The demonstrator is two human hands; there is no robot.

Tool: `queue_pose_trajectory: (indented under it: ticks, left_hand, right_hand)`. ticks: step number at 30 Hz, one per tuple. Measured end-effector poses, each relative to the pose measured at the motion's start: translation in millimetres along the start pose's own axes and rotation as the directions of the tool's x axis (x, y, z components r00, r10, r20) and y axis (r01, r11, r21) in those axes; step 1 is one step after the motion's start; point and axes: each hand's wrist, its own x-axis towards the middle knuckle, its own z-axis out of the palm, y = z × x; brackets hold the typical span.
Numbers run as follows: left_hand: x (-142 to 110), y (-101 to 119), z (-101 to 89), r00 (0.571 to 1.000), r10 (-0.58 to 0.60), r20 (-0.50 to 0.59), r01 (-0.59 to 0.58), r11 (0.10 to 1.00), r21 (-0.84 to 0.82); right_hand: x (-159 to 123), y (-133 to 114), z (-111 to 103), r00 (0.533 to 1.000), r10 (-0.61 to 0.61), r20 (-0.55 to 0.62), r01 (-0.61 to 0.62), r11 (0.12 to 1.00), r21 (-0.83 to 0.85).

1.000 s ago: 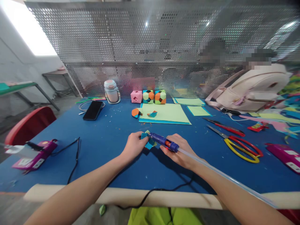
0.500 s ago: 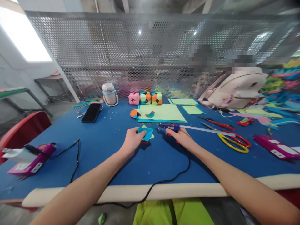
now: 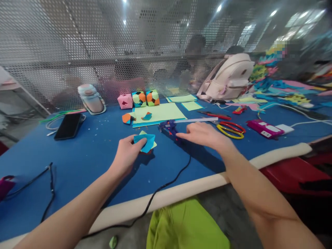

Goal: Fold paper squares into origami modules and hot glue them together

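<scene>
My left hand (image 3: 128, 148) pinches a folded paper piece (image 3: 147, 142) in blue and pale green between thumb and fingers, held just above the blue table. A bit of orange shows beneath it. To the right, a dark blue glue gun (image 3: 168, 127) rests on the table, a long white glue stick (image 3: 195, 120) jutting from its back. My right hand (image 3: 201, 134) is beside the gun's handle, forefinger stretched toward it and the other fingers loosely bent. Whether the fingertip touches the handle is unclear. The gun's black cord (image 3: 166, 186) runs down over the table's padded edge.
Behind are green and blue paper sheets (image 3: 163, 112), small folded scraps (image 3: 127, 118), a pink paper cube (image 3: 125, 101) and two multicoloured paper balls (image 3: 152, 98). Scissors (image 3: 230, 131) lie right, near a magenta power strip (image 3: 264, 128) and a backpack (image 3: 229, 79). A phone (image 3: 68, 126) and bottle (image 3: 91, 98) stand left.
The view has turned to the right. My right hand has come off the glue gun's handle and drawn back to its right. My left hand still holds the folded paper.
</scene>
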Motion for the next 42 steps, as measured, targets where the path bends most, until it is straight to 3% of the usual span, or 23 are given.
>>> queue_pose_trajectory:
  ticks: [2,4,5,8,9,13,18,23,30,42]
  left_hand:
    - [-0.1,0.3,-0.4,1.0,0.018,-0.014,-0.017,1.0,0.011]
    - [-0.1,-0.9,-0.3,1.0,0.029,-0.008,-0.029,0.999,0.029]
    - [-0.3,-2.0,0.0,0.999,0.035,0.002,-0.035,0.999,0.037]
    - [-2.0,-5.3,1.4,0.998,0.054,0.042,-0.057,0.996,0.07]
    - [-2.7,-5.9,2.0,0.997,0.059,0.053,-0.063,0.995,0.083]
    - [-5.4,-5.5,4.3,0.998,0.032,0.052,-0.038,0.991,0.129]
    - [-7.2,-5.2,8.5,0.999,-0.028,0.037,0.025,0.996,0.087]
    - [-9.8,-3.4,12.7,0.996,-0.059,0.065,0.058,0.998,0.021]
    - [-11.7,1.1,12.8,0.999,-0.023,-0.047,0.025,0.999,0.036]
    - [-9.7,-3.7,13.1,0.995,-0.104,-0.008,0.102,0.983,-0.153]
  right_hand:
    - [-23.5,-7.3,-13.6,0.992,-0.119,-0.031,0.12,0.992,0.031]
    - [-37.4,-23.4,-20.0,0.941,-0.337,0.025,0.321,0.915,0.246]
    - [-39.0,-33.2,-19.8,0.916,-0.402,-0.018,0.382,0.855,0.35]
    - [-24.7,-60.2,-6.6,0.887,-0.375,-0.27,0.461,0.743,0.485]
    - [-16.2,-66.4,0.6,0.884,-0.358,-0.301,0.467,0.728,0.503]
    - [12.0,-74.0,30.3,0.938,-0.289,-0.19,0.339,0.661,0.67]
    - [15.1,-67.9,50.4,0.953,-0.276,-0.123,0.256,0.52,0.815]
    - [8.6,-67.5,50.3,0.954,-0.258,-0.154,0.254,0.418,0.872]
    - [8.8,-64.5,48.5,0.959,-0.25,-0.134,0.227,0.396,0.89]
    - [8.0,-67.2,51.3,0.962,-0.259,-0.088,0.164,0.289,0.943]
